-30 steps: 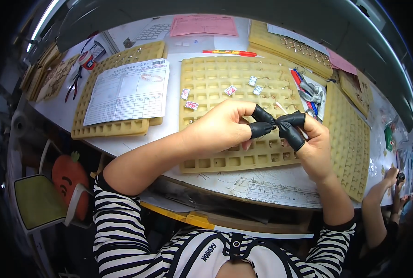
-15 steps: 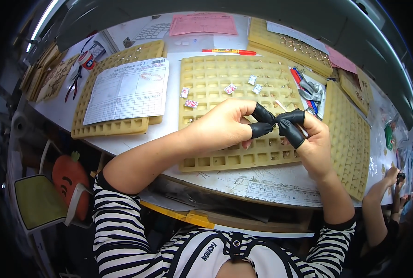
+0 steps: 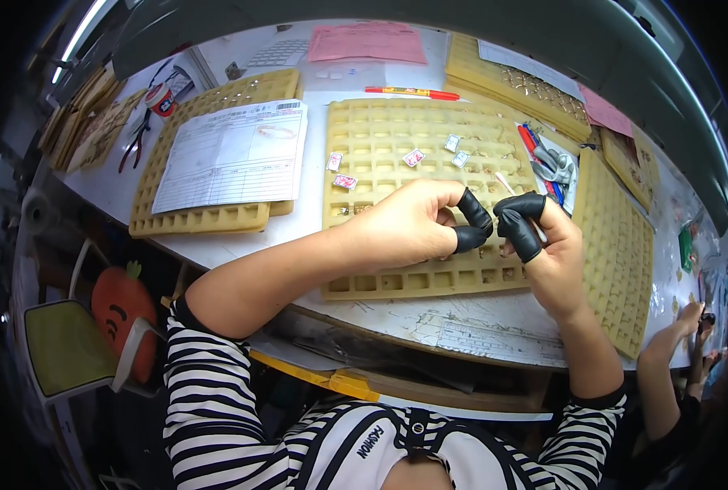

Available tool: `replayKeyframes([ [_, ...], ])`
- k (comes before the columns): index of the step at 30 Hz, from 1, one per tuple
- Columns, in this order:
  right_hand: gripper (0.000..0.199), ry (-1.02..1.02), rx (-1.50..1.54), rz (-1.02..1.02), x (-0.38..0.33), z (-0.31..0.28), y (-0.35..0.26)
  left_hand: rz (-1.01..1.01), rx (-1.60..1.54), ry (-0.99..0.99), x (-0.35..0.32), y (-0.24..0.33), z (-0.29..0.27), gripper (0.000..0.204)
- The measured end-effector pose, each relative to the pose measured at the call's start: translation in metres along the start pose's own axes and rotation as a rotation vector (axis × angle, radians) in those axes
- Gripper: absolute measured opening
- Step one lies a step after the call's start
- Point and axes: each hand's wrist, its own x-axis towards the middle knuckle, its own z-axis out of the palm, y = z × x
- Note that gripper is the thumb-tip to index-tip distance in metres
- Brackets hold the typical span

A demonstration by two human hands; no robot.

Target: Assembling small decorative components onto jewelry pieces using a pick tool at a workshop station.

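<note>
Black finger covers sit on the thumb and forefinger of both my hands. My left hand (image 3: 417, 219) is closed in a pinch over the yellow compartment tray (image 3: 364, 284); what its fingertips hold is too small to make out. Close on its right, my right hand (image 3: 553, 245) is also closed, its covered fingertips pressed together. A thin white cotton swab (image 3: 504, 183) runs through my right hand, one tip sticking out above the fingers. Small shiny pieces lie in several tray compartments. A red-printed tag (image 3: 414, 158) and a blue-printed tag (image 3: 460, 158) lie on the tray among others.
Left of the tray, a printed sheet (image 3: 229, 155) covers another yellow tray (image 3: 200, 224). More trays (image 3: 613, 245) stand at the right. A red-and-yellow marker (image 3: 413, 93), pliers (image 3: 135, 147), and pens with grey tools (image 3: 556, 167) lie around. Another person's arm (image 3: 662, 363) reaches in at far right.
My hands have drawn slightly apart; their fingertips met before and now a small gap shows between them. The whole view has shifted a little.
</note>
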Motion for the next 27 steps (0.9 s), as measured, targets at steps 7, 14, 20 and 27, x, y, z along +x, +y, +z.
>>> replayKeyframes([
  [7, 0.010, 0.105, 0.059, -0.105, 0.001, -0.007, -0.003, 0.044, 0.051, -0.014, 0.000, 0.002, 0.000, 0.014],
  [14, 0.011, 0.212, 0.083, -0.176, 0.007, -0.025, 0.000, 0.026, 0.064, 0.005, -0.007, 0.014, 0.000, 0.010],
  [20, 0.012, 0.326, 0.112, -0.214, 0.013, -0.040, 0.002, 0.057, 0.072, 0.008, -0.002, 0.004, -0.006, 0.015],
  [27, 0.017, 0.472, 0.247, -0.244, 0.016, -0.074, 0.012, 0.091, 0.114, 0.024, -0.005, 0.008, -0.007, 0.012],
])
